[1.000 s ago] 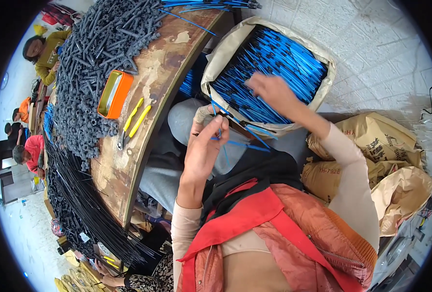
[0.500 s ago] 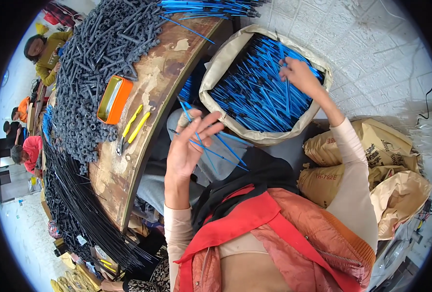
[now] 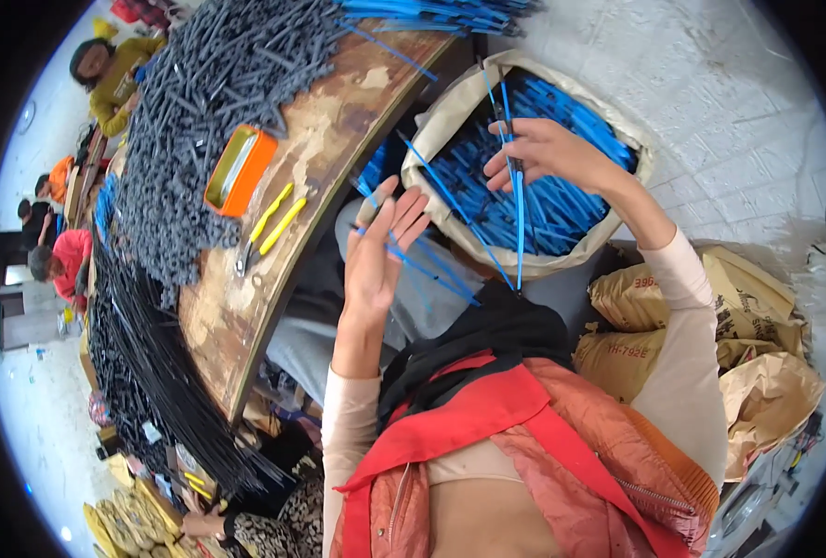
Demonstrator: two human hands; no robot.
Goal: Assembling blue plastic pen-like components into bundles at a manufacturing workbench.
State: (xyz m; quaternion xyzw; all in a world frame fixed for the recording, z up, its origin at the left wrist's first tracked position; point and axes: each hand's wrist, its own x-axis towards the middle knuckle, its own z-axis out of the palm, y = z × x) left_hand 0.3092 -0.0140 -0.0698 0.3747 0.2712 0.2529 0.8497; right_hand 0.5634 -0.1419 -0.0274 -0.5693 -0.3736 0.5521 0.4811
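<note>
A cream sack (image 3: 639, 191) with a folded-down rim stands in front of me, filled with thin blue rods (image 3: 561, 219) that have black ends. Over its opening my right hand (image 3: 557, 158) pinches a few long blue rods (image 3: 520, 223) that hang downward from the fingers. To the left of the sack is my left hand (image 3: 376, 265), palm turned up and fingers partly spread. Several blue rods (image 3: 422, 265) lie across it, caught by the thumb; their exact grip is partly hidden.
A worn wooden table (image 3: 245, 316) carries heaped grey plastic parts (image 3: 208, 121), an orange tin (image 3: 241, 172), yellow-handled pliers (image 3: 273, 223) and black strands (image 3: 152, 363). More blue rods (image 3: 441, 14) lie at its far end. Brown paper sacks (image 3: 636, 344) stand right. Other people work far left.
My right hand has come left and up from the heap, bringing blue rods out of the sack. My left hand has shifted slightly right, still with its rods.
</note>
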